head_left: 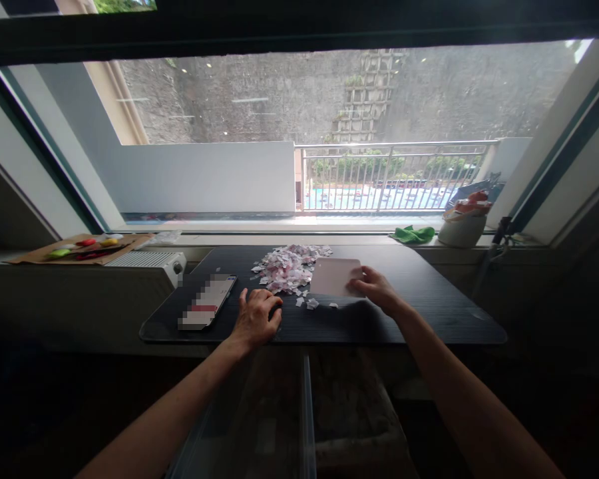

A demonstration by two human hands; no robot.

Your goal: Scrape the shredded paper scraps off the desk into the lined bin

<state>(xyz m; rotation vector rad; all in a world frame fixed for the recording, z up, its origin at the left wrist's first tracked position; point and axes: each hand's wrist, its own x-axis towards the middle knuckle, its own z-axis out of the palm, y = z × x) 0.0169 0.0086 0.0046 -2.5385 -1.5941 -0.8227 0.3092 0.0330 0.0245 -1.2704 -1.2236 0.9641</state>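
Observation:
A pale pink flat rectangle with rounded corners is in my right hand, gripped at its right edge between thumb and fingers. Its left side stands against a heap of torn paper scraps on the black table. A few loose scraps lie just in front of it. My left hand rests on the table near the front edge, fingers bent and apart, holding nothing I can see. It is between the heap and a phone, whose screen is blurred out.
The black table stands against a window sill. A green cloth and a pale pot-like container sit on the sill at right. To the left are a white ribbed appliance and a brown board with colourful items.

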